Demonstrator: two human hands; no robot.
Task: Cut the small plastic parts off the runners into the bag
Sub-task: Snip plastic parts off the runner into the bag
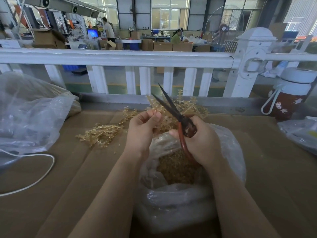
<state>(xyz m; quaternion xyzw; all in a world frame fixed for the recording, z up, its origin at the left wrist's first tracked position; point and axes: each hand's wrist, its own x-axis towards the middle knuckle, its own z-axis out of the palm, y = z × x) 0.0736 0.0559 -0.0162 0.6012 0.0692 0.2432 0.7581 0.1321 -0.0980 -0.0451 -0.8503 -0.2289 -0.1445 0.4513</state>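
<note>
My left hand (143, 127) pinches an amber plastic runner (155, 104) with small parts along it, held over a clear plastic bag (171, 200). My right hand (199, 141) grips the red handles of dark scissors (169, 105); their blades stand apart around the runner. Inside the bag lies a heap of cut amber parts (176, 167). More runners are piled behind my hands (190, 104) and in a loose heap to the left (101, 133) on the cardboard-covered table (274, 169).
A large clear bag (30, 114) fills the left side, with a white cable (37, 179) curling below it. A red bottle with a white lid (289, 95) stands at the right, another plastic bag (301, 133) beside it. A white railing (120, 57) runs behind the table.
</note>
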